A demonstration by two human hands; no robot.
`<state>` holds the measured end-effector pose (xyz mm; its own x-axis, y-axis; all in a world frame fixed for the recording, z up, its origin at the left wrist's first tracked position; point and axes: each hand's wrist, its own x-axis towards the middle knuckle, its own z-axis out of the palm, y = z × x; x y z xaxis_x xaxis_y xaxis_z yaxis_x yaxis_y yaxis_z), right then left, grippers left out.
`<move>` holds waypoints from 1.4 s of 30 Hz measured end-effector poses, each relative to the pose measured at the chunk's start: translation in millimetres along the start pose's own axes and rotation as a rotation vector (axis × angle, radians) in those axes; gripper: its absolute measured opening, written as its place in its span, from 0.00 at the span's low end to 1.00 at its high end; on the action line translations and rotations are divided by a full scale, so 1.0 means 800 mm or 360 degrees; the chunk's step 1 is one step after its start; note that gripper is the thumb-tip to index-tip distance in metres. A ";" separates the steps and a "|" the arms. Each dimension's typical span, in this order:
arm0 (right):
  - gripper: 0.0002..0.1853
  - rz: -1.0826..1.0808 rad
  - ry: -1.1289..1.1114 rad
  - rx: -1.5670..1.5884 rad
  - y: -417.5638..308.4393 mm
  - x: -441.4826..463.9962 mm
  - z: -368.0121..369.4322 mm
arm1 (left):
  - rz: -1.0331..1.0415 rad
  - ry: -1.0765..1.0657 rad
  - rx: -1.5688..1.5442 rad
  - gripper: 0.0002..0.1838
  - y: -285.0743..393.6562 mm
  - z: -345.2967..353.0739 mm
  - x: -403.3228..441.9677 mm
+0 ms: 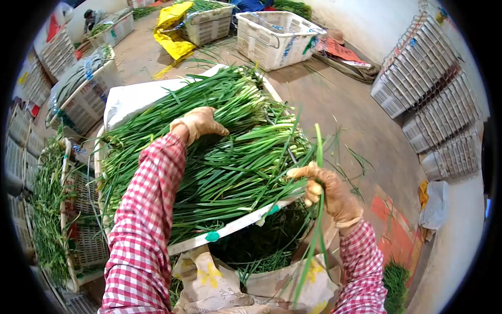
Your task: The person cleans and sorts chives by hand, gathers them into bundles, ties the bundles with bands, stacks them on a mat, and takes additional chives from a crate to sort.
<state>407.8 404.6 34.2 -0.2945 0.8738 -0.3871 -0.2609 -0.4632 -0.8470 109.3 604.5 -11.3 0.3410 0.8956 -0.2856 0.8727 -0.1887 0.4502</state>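
A deep pile of green chives point(225, 162), pale stem ends facing right, fills a white crate point(235, 228) in front of me. My left hand point(200, 123), in a tan glove, rests on the pile with its thumb stretched out to the right; its other fingers are partly hidden. At the crate's right edge, my gloved right hand point(332, 196) is closed around a few chive stalks point(319, 152). Their blades stick up above the fist and trail down below it. Loose green trimmings point(266, 261) lie in the dark opening of patterned cloth below the crate.
White crates point(277, 39) stand along the back, one beside a yellow sack point(175, 31). Nested crates point(418, 63) are stacked by the right wall. A crate heaped with greens point(49, 209) is at left. An orange sheet point(395, 225) and scattered blades lie on the floor.
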 end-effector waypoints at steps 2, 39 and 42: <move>0.23 -0.0054 0.0090 -0.0084 0.017 0.010 0.008 | -0.0144 -0.0108 -0.0080 0.50 -0.004 -0.016 0.012; 0.15 -0.1073 0.1084 -0.2773 0.032 0.071 -0.039 | 0.0829 0.1495 -0.0102 0.42 0.020 0.044 -0.034; 0.18 -0.0380 0.0682 -0.3097 0.023 0.097 -0.012 | 0.0888 0.1073 0.0234 0.53 0.084 0.082 -0.052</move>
<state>388.7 465.1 -15.0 -0.1374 0.9902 -0.0239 0.9895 0.1383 0.0417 177.0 528.4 -24.6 0.4921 0.6957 0.5232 0.6928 -0.6770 0.2485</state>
